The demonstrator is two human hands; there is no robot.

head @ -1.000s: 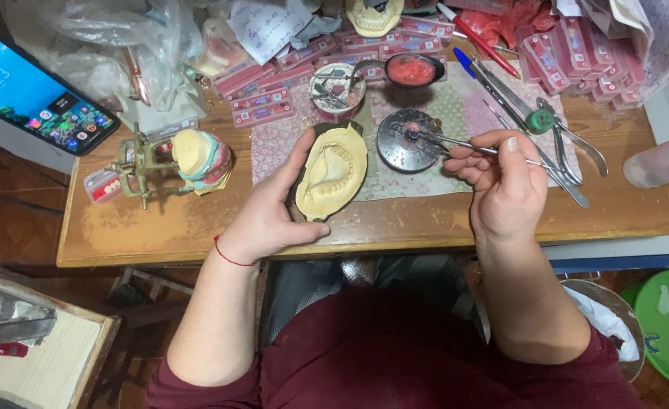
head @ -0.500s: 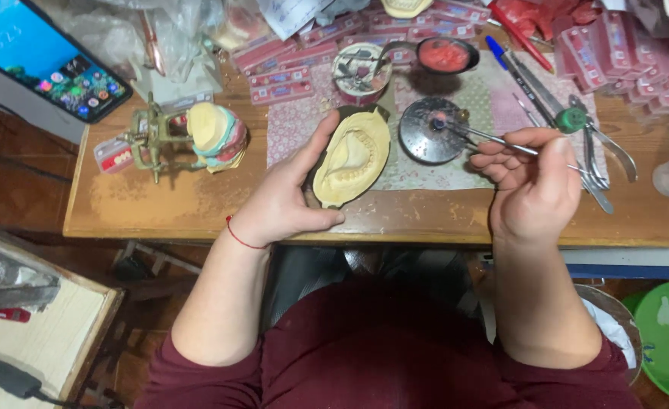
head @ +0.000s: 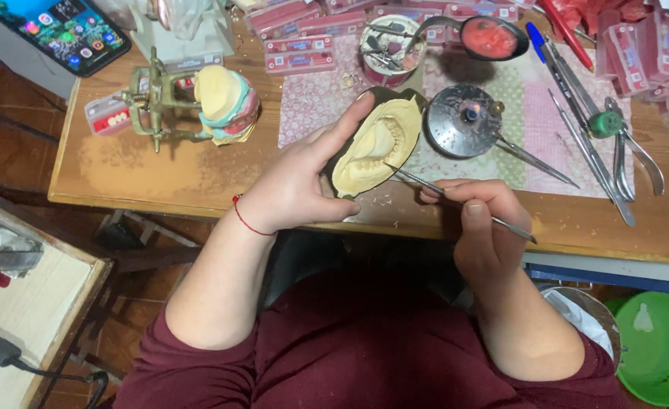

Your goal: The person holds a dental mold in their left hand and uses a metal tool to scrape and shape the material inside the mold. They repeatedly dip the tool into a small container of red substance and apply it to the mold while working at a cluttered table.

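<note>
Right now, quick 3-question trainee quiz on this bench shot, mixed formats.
1. True or false: the left hand grips the yellow dental cast.
2. What does the right hand hold? A) thin metal instrument B) blue pen C) pliers
3. Fill in: the instrument's tip meets the cast's ____ side, as seen in the picture.

Key
1. True; fingers wrap its left edge.
2. A, pinched like a pencil.
3. Right; the small round burner with a tiny flame sits just beyond it.
</note>
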